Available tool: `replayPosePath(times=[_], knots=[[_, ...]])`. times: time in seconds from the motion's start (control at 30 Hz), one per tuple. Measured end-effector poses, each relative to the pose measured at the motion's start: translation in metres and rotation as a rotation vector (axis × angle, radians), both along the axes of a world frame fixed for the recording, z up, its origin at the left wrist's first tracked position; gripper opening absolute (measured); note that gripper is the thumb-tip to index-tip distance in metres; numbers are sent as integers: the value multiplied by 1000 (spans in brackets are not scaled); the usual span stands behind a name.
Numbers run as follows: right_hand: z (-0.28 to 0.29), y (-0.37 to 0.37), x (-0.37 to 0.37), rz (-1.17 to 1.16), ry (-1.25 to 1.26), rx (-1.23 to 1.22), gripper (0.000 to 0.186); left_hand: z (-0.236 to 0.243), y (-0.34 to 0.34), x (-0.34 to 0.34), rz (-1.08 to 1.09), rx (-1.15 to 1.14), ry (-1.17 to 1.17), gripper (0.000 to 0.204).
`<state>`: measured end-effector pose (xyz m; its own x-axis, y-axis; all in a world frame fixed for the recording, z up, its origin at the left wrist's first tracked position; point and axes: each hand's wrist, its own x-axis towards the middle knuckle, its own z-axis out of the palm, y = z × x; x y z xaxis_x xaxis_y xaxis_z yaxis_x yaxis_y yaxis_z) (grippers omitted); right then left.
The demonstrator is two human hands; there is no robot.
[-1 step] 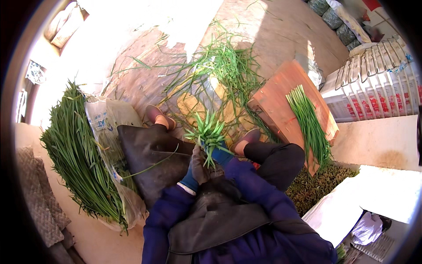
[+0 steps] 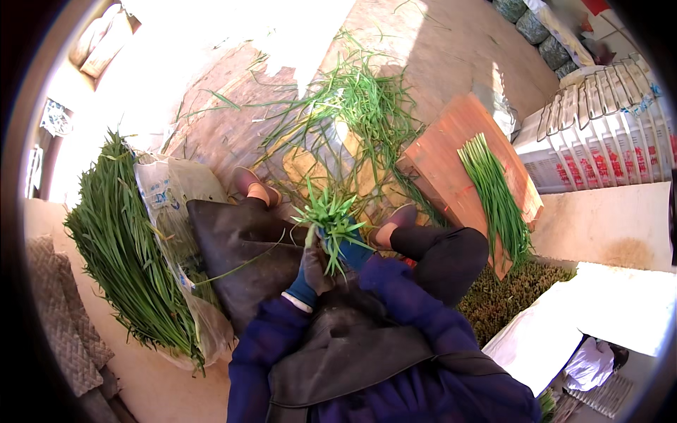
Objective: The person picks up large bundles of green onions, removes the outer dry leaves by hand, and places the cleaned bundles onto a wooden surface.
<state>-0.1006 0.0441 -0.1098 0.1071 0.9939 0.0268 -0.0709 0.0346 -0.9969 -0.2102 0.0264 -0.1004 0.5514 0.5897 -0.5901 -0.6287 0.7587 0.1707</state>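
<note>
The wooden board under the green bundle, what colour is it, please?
The wooden board is reddish brown; head view.

Over the feed I'm seeing loose green stalks littering the floor, and a green bundle is lying on the wooden board.

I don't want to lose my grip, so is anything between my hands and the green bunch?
Nothing visible beyond what look like your gloves. Your right hand holds the green bunch, its leaves partly covering that hand, and your left hand is close beside it.
</note>
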Motion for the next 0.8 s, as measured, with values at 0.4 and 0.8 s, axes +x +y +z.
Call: replayPosePath(times=[0.4,0.8], knots=[[129,-79,8,568,-678,781,42,76,-3,-59,-395,193,-17,41],[-9,-4,-6,64,-189,-26,45,181,-100,-183,-383,57,492,29]])
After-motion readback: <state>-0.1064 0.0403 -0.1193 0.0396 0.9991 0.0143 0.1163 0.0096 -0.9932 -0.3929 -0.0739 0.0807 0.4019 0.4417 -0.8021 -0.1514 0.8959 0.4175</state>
